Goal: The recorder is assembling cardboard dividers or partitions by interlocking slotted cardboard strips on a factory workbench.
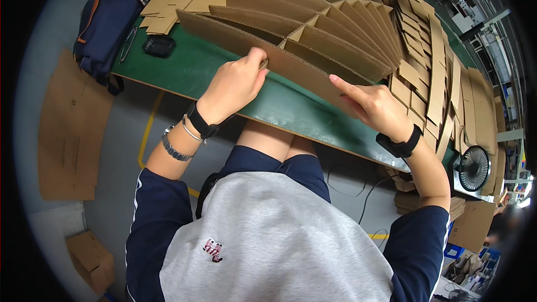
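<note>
Centrally, brown corrugated-cardboard slotted divider grid (313,39) lies on green table (190,67), long axis running far-left to near-right. L hand (235,86) pinches near strip's top edge; R hand (375,106) presses flat w/ index finger extended, further right. Hands apart, both touching.

Brown cardboard divider (313,39) on a green worktop (190,70); dark blue bag (103,28) with orange trim at its left edge; black case (159,46).
</note>
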Tool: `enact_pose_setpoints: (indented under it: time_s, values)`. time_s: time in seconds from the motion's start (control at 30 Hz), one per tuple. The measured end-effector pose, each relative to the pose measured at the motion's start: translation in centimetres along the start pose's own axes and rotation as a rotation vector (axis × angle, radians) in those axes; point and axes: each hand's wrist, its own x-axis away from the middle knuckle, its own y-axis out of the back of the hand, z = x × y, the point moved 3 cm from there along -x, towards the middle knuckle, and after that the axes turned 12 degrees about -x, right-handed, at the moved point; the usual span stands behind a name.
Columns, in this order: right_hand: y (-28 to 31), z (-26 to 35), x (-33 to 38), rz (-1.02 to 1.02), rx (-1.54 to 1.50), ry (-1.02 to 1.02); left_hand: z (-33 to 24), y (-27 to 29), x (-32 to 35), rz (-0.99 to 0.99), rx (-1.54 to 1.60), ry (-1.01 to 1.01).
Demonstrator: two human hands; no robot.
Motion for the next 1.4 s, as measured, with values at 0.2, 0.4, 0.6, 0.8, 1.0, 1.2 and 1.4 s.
enact_pose_setpoints:
  time_s: [0.2, 0.4, 0.6, 0.8, 1.0, 1.2, 1.4]
  values:
    - [-1.2, -1.2, 0.4, 0.041, 0.036, 0.046, -0.4, 0.4, 0.2, -0.022, -0.022, -0.004]
    - [-1.0, -1.5, 0.2, 0.131, 0.130, 0.001, -0.1, -0.1, 0.3, 0.009, -0.136, -0.066]
    - [7.1, -4.7, -3.3, -0.070, -0.366, -0.226, 1.2, 2.4, 0.0, 0.110, -0.233, -0.026]
    - [12.0, -21.8, -7.5, -0.193, 0.121, -0.522, 3.2, 6.8, 0.2, 0.074, -0.267, 0.057]
    - [9.1, -31.5, -10.8, 0.069, 0.048, -0.779, 3.2, 6.7, -0.6, 0.118, -0.312, 0.100]
    - [8.7, -27.5, -12.3, -0.024, -0.041, -0.505, 8.5, 14.1, -5.2, -0.224, -0.548, 0.211]
    - [11.3, -16.9, -8.6, -0.347, -0.481, -0.330, 18.2, 23.2, -24.2, -0.640, -0.842, 0.019]
